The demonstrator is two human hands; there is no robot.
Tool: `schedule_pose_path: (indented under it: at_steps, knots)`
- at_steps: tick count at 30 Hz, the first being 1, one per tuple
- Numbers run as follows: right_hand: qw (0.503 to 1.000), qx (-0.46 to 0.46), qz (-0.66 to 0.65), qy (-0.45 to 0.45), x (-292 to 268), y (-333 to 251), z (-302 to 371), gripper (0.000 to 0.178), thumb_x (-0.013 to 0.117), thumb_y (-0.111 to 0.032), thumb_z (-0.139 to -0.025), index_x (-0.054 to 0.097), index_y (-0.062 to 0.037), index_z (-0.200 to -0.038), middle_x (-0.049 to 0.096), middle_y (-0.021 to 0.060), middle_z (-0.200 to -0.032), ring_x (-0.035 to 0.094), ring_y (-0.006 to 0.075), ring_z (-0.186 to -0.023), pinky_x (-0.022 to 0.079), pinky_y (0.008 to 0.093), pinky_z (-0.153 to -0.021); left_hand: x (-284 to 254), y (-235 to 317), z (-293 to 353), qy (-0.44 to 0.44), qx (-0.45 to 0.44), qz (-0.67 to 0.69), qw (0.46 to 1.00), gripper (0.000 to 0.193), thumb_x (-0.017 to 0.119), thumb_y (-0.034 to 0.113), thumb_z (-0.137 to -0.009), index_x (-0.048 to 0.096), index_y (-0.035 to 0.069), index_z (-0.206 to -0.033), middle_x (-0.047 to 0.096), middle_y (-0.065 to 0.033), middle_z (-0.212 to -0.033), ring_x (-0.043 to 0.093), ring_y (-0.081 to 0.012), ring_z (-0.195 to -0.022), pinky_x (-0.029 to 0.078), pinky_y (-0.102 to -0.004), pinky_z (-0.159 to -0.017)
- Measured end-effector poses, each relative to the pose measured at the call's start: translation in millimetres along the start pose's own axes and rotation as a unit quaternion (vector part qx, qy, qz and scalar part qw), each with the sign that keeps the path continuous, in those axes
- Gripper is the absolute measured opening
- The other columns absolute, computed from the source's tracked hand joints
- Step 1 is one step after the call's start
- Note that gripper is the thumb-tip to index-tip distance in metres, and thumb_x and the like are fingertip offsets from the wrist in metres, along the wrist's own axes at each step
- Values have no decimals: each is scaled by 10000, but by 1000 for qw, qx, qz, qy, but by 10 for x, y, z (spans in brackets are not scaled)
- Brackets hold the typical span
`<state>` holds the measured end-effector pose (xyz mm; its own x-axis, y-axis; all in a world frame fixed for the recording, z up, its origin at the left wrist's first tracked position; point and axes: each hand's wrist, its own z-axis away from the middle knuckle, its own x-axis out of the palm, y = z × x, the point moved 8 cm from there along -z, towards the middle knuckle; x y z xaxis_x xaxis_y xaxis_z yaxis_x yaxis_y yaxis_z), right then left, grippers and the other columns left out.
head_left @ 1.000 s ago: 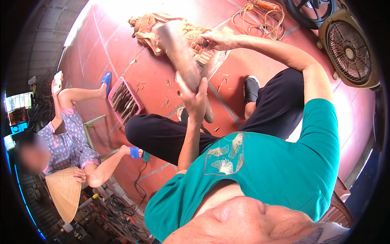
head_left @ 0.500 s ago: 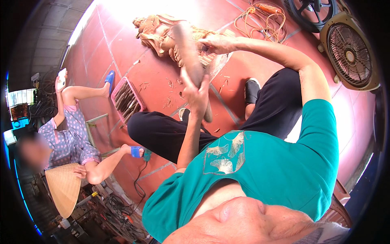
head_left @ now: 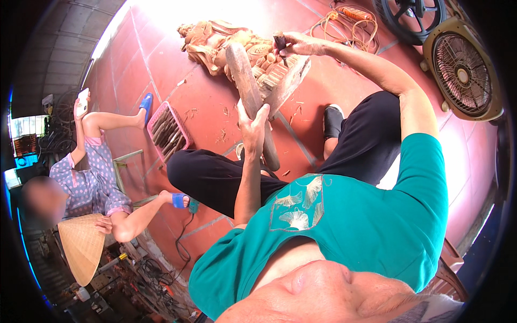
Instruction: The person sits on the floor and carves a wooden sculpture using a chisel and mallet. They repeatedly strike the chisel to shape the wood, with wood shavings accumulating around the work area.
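Observation:
My left hand [head_left: 253,129] is wrapped round a long wooden mallet [head_left: 243,70], its thick end pointing away from me beside the carving. In my right hand [head_left: 299,44], the fingers close on a chisel [head_left: 280,43] with a dark handle. The chisel stands nearly upright, its blade directed down at the wood; whether the tip touches cannot be made out. Below both hands lies a carved wooden sculpture [head_left: 207,48] with deep folds and relief, and a plainer pale block [head_left: 291,86] at its near right end. The mallet hides part of the carving.
Wood chips [head_left: 222,135] litter the red tiles. A pink basket [head_left: 186,129] of chisels stands at the left, near a seated person [head_left: 91,177] holding a phone and a conical hat [head_left: 83,247]. An orange cord [head_left: 350,37], a wheel [head_left: 412,16] and a fan [head_left: 464,70] are at the far right.
The mallet, blurred before, now shows sharply, its far end slightly lower and further left. My right hand has shifted up and right, and the chisel now stands more upright in view.

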<state>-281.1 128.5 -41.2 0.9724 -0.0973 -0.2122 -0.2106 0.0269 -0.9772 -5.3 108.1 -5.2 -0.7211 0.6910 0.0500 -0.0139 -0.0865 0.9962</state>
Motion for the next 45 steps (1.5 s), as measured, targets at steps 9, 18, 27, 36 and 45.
schedule_pose_path:
  at_steps: [9, 18, 27, 36, 45]
  knots:
    - [999, -41, -19, -2, 67, -67, 101, 226, 634, -84, -953, 577, -51, -1168, 659, 44, -1094, 605, 142, -1053, 488, 334, -953, 117, 107, 47, -24, 4, -20, 1000, 511, 653, 60, -927, 422, 18, -1381, 590, -35, -836, 537, -81, -581, 447, -236, -490]
    - [965, -51, 256, -12, 312, -259, 102, 235, 610, 86, -836, 534, -72, -990, 566, 30, -917, 548, 167, -893, 484, 315, -780, 106, 316, 90, -4, 55, -31, 998, 568, 663, 51, -909, 398, -13, -1407, 592, -60, -933, 563, -95, -688, 479, -242, -575]
    - [962, -95, 256, -16, 353, -185, 47, 259, 601, 107, -821, 466, -70, -952, 535, 53, -928, 517, 205, -888, 461, 347, -765, 62, 371, 103, 0, 79, -44, 996, 701, 689, 50, -883, 313, -5, -1472, 635, -103, -1010, 590, -127, -670, 507, -280, -566]
    - [935, -166, 313, -14, 507, -483, 100, 326, 601, 43, -843, 562, -48, -1153, 680, 107, -873, 645, 214, -811, 517, 372, -718, 192, 94, -6, -39, 88, -247, 964, 686, 659, 124, -930, 304, -18, -1499, 627, -172, -1216, 646, -228, -924, 529, -331, -800]
    - [949, -126, 287, -41, 557, -525, 120, 254, 640, -20, -841, 538, -44, -1072, 623, 130, -854, 642, 291, -839, 499, 417, -732, 151, 228, 67, 36, 121, -226, 966, 699, 678, 131, -915, 297, -4, -1486, 671, -184, -1091, 663, -239, -934, 534, -348, -811]
